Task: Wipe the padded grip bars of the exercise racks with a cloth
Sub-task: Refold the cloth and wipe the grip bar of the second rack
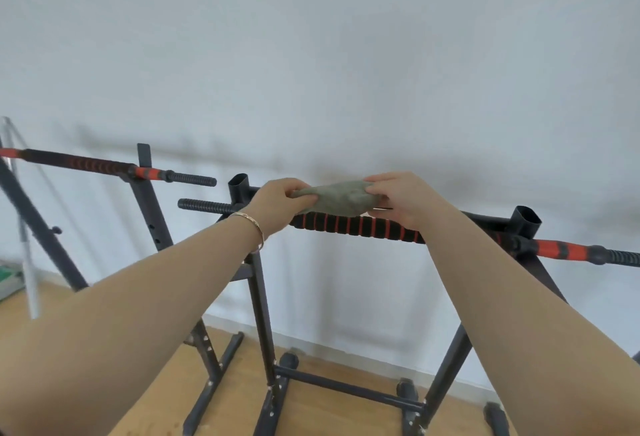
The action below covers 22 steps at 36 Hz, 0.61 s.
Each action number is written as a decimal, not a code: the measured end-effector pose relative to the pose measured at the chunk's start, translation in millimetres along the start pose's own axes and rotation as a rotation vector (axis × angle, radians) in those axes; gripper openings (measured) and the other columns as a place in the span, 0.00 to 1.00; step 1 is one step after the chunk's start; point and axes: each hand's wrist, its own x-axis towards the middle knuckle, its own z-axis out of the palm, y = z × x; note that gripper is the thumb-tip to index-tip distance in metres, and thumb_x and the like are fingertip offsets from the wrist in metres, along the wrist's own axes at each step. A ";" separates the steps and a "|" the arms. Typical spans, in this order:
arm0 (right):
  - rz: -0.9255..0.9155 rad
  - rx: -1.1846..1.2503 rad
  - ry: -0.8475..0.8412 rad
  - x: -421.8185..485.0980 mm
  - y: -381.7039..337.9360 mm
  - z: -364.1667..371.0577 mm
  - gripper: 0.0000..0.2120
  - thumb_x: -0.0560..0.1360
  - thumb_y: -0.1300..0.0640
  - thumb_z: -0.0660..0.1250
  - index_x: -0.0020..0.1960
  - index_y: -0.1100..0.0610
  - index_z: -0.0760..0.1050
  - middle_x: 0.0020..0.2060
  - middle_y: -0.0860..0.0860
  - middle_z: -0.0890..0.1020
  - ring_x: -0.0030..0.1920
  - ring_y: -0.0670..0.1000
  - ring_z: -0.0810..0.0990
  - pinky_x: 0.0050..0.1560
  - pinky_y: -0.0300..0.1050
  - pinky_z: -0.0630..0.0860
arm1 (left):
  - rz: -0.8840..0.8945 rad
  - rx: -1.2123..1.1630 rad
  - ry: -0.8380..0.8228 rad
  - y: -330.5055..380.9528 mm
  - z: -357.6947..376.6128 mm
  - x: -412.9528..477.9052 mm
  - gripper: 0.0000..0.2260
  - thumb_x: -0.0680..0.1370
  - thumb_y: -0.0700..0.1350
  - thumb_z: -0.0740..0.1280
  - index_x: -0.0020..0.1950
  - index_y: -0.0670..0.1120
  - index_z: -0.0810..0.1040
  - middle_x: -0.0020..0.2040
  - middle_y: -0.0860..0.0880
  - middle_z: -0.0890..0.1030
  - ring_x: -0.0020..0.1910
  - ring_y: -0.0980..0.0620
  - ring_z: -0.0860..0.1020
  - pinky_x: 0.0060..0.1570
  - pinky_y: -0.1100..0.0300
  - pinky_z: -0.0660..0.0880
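Cloth (341, 198) held tight over the padded bar (360, 226)
Head view: the left hand (277, 205) pinches the cloth at its 9 o'clock end and the right hand (405, 200) pinches the 3 o'clock end, likely to pull it flat for rubbing the padded bar just below

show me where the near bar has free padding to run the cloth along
The striped padding is bare between the left hand and the right hand, just under the cloth. The orange stretch past the right post is free too. Both hands crowd the cloth.
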 end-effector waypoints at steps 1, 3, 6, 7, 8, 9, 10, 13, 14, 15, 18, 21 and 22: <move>-0.009 -0.033 0.002 -0.3 -1.3 4.2 0.12 0.77 0.64 0.70 0.59 0.60 0.81 0.57 0.58 0.84 0.55 0.57 0.84 0.55 0.52 0.83 | -0.012 -0.004 0.009 -1.0 -9.0 -3.4 0.04 0.75 0.53 0.69 0.41 0.56 0.82 0.31 0.60 0.78 0.30 0.65 0.75 0.31 0.72 0.72; -0.036 -0.099 0.006 -0.7 -3.9 14.3 0.11 0.77 0.60 0.72 0.58 0.60 0.81 0.55 0.56 0.84 0.54 0.55 0.85 0.56 0.52 0.82 | -0.030 -0.005 0.050 -4.0 -26.7 -9.6 0.06 0.75 0.52 0.70 0.39 0.55 0.82 0.30 0.61 0.76 0.28 0.65 0.73 0.28 0.73 0.69; -0.096 -0.208 -0.005 -4.5 -8.9 33.8 0.09 0.77 0.57 0.71 0.56 0.58 0.82 0.52 0.54 0.86 0.52 0.51 0.85 0.58 0.52 0.81 | -0.062 0.028 0.118 -9.2 -52.5 -20.9 0.08 0.75 0.53 0.71 0.41 0.50 0.83 0.33 0.56 0.76 0.32 0.60 0.71 0.35 0.66 0.68; -0.122 -0.241 -0.005 -5.7 -10.8 41.4 0.08 0.78 0.56 0.71 0.55 0.57 0.82 0.51 0.54 0.86 0.52 0.51 0.85 0.58 0.52 0.81 | -0.075 0.023 0.131 -9.8 -61.0 -25.8 0.08 0.75 0.53 0.71 0.43 0.49 0.83 0.35 0.53 0.76 0.34 0.57 0.72 0.38 0.62 0.69; -0.146 -0.271 -0.002 -7.3 -12.8 48.8 0.07 0.78 0.56 0.71 0.54 0.57 0.83 0.50 0.54 0.86 0.52 0.52 0.85 0.58 0.52 0.81 | -0.087 0.005 0.141 -10.1 -69.0 -30.8 0.06 0.75 0.51 0.72 0.45 0.49 0.84 0.37 0.51 0.79 0.36 0.55 0.74 0.41 0.60 0.72; -0.167 -0.292 0.000 -8.9 -14.8 57.2 0.06 0.78 0.56 0.71 0.52 0.57 0.83 0.50 0.56 0.85 0.53 0.53 0.84 0.58 0.52 0.81 | -0.095 -0.028 0.152 -10.0 -77.0 -36.4 0.03 0.76 0.48 0.72 0.46 0.49 0.84 0.39 0.50 0.81 0.38 0.54 0.77 0.44 0.59 0.76; -0.185 -0.304 0.001 -11.4 -16.8 66.5 0.06 0.78 0.56 0.70 0.51 0.57 0.83 0.51 0.57 0.85 0.53 0.54 0.84 0.59 0.52 0.81 | -0.102 -0.064 0.161 -10.2 -84.9 -42.6 0.02 0.76 0.45 0.72 0.48 0.49 0.84 0.41 0.49 0.82 0.39 0.54 0.79 0.45 0.59 0.79; -0.236 -0.368 -0.002 -18.8 -22.6 95.3 0.06 0.78 0.56 0.69 0.49 0.57 0.83 0.49 0.56 0.85 0.50 0.54 0.84 0.56 0.53 0.81 | -0.116 -0.044 0.181 -14.6 -108.4 -60.6 0.03 0.77 0.43 0.71 0.49 0.46 0.84 0.44 0.47 0.83 0.41 0.55 0.81 0.43 0.66 0.80; -0.248 -0.385 -0.001 -21.6 -24.5 105.0 0.06 0.77 0.56 0.69 0.47 0.57 0.83 0.48 0.56 0.85 0.47 0.54 0.84 0.51 0.53 0.82 | -0.120 -0.023 0.186 -17.2 -116.6 -66.5 0.03 0.77 0.43 0.71 0.49 0.45 0.84 0.44 0.47 0.83 0.42 0.56 0.81 0.43 0.66 0.80; -0.252 -0.382 0.000 -23.6 -25.7 114.3 0.05 0.77 0.56 0.70 0.46 0.56 0.83 0.46 0.56 0.85 0.41 0.50 0.85 0.41 0.49 0.83 | -0.124 -0.006 0.194 -19.8 -125.3 -72.6 0.04 0.77 0.44 0.71 0.49 0.44 0.83 0.44 0.48 0.83 0.42 0.56 0.80 0.42 0.67 0.80; -0.265 -0.369 0.002 -31.9 -29.1 143.4 0.04 0.76 0.57 0.70 0.43 0.55 0.82 0.43 0.54 0.84 0.29 0.42 0.81 0.26 0.38 0.77 | -0.136 0.028 0.253 -29.3 -151.7 -93.2 0.08 0.77 0.46 0.71 0.50 0.41 0.83 0.43 0.48 0.82 0.39 0.56 0.79 0.41 0.67 0.79; -0.306 -0.364 -0.010 -40.4 -33.6 176.4 0.04 0.76 0.58 0.70 0.44 0.56 0.83 0.44 0.54 0.84 0.35 0.44 0.82 0.32 0.40 0.80 | -0.169 0.047 0.317 -39.2 -179.5 -120.3 0.13 0.76 0.49 0.72 0.50 0.37 0.81 0.40 0.48 0.80 0.38 0.54 0.79 0.48 0.55 0.81; -0.315 -0.370 -0.017 -44.2 -36.1 188.5 0.04 0.75 0.58 0.70 0.44 0.57 0.83 0.44 0.56 0.84 0.37 0.47 0.82 0.35 0.43 0.82 | -0.181 0.055 0.340 -42.6 -189.4 -130.4 0.13 0.76 0.49 0.72 0.48 0.38 0.80 0.38 0.48 0.80 0.37 0.53 0.78 0.51 0.51 0.80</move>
